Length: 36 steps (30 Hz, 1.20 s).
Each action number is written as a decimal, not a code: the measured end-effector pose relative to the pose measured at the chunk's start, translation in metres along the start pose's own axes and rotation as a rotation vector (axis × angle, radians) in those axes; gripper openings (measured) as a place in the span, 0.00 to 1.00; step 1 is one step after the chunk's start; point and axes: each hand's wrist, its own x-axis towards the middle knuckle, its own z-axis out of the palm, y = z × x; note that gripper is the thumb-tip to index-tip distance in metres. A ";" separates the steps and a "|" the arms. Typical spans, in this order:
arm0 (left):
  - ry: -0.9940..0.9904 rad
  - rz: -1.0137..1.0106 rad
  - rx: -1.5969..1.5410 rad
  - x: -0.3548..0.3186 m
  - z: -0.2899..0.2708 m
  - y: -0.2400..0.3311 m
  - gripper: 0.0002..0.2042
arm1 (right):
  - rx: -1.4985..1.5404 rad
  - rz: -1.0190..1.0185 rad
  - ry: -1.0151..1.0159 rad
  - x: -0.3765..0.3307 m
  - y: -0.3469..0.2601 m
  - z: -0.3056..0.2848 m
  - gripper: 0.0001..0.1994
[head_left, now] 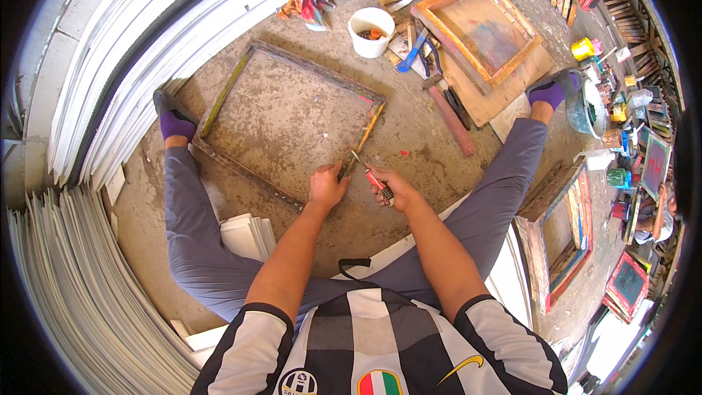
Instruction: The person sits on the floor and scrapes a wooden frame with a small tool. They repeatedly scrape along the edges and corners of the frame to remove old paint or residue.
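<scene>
A bare, worn wooden frame (241, 167) lies on the concrete floor between my legs, with no mesh across it. My left hand (327, 186) is closed round the near end of the frame's right-hand bar. In my right hand (395, 190) is a screwdriver (374, 178) with a red and black handle. Its thin metal shaft points up and left, and the tip is at or very close to that same bar, just beyond my left fingers. Whether the tip touches the wood I cannot tell.
Beyond the frame stands a white bucket (371, 32). A hammer (448, 118), pliers (433, 56) and a blue-handled tool (414, 51) lie right of it, beside a wooden frame on a board (477, 29). White sheets (80, 285) line the left; paint pots and a person (656, 223) are far right.
</scene>
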 end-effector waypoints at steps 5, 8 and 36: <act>0.026 0.017 0.008 0.000 0.001 -0.001 0.24 | 0.166 0.053 -0.105 0.003 0.006 -0.002 0.23; 0.026 0.018 0.009 -0.002 0.000 -0.002 0.24 | 0.190 0.050 -0.120 0.003 0.007 0.000 0.22; 0.162 -0.141 -0.238 0.052 -0.016 0.020 0.15 | 0.206 -0.118 -0.014 0.009 0.005 -0.017 0.24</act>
